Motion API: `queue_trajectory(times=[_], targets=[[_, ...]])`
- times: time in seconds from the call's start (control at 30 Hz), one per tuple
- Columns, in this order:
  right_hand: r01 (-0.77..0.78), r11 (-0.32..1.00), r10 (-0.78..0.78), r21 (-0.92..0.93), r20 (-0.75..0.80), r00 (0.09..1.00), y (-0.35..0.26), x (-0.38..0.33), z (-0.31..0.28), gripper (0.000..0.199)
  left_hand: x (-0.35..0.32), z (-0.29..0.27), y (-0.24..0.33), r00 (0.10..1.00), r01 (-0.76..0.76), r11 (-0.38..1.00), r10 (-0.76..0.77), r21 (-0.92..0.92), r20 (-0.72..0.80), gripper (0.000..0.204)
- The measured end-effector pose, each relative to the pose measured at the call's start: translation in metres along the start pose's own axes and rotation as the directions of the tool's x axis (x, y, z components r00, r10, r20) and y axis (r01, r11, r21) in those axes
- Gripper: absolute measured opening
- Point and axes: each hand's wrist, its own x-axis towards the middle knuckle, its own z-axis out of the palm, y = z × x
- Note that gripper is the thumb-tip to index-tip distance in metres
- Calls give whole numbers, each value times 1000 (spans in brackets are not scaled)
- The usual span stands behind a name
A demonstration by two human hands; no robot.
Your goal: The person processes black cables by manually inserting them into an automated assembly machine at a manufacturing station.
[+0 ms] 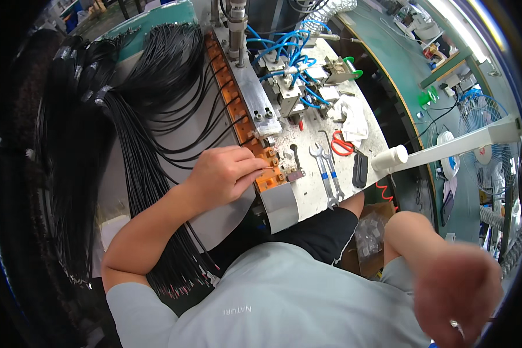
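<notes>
My left hand (225,176) rests at the near end of an orange fixture strip (265,158); its thumb and fingertips are pinched together over the strip. Whatever lies between them is too small to make out. Several black cables (185,152) run from a big bundle on the left into slots along the strip. A metal press bar (251,93) lies above the strip's far part. Raised at the lower right, my right hand (459,287) is smeared by motion. A small shiny thing (456,326) shows at it, and its fingers are not clear.
On the white machine table lie two wrenches (325,174), red-handled scissors (342,144), a black tool (360,170) and a white cloth (354,119). Blue air tubes (296,43) cross the machine. A white post (458,145) juts in from the right, near a fan (484,145).
</notes>
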Motion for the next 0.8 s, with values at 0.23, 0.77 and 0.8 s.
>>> queue_trajectory(times=[0.23,0.77,0.8], targets=[[-661,457,889,-595,292,352,34,-208,-12,23,9,-10,17,956,293,882,-277,-368,98,18],[-766,317,937,-560,61,344,26,-204,32,14,6,-4,16,913,407,848,-386,-339,131,16],[-768,315,937,-558,55,345,26,-205,32,14,6,-4,17,909,416,847,-394,-331,135,16]])
